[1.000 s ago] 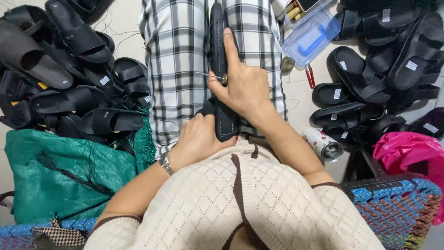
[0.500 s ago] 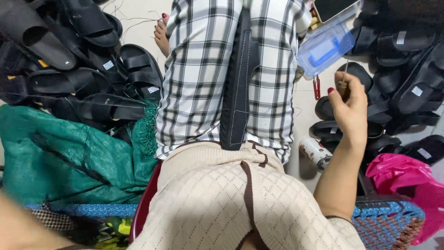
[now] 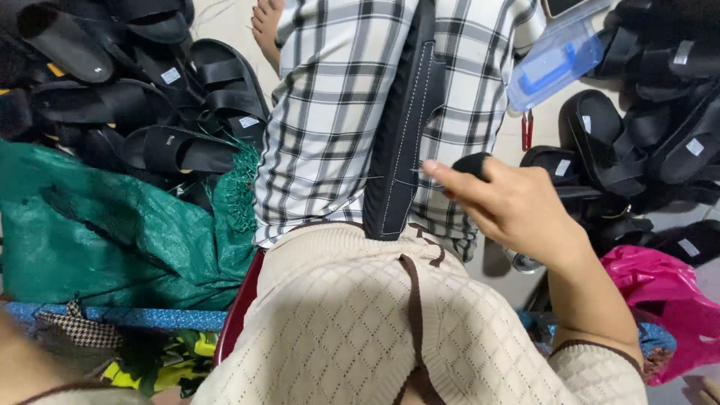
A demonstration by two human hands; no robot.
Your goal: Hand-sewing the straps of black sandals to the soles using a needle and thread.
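Sandal sole point(image 3: 401, 142) lengthwise on lap, pointing away; right hand point(image 3: 517, 206) fingers pinch needle point(image 3: 417, 170) beside it.

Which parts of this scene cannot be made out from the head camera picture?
- Left hand: only a blurred forearm at the bottom left corner; the edge cuts off the hand.
- Needle at the right hand's fingertips: too thin to confirm.
- Black sandal on the lap: top cut off by the upper edge, lower end hidden by the sweater.
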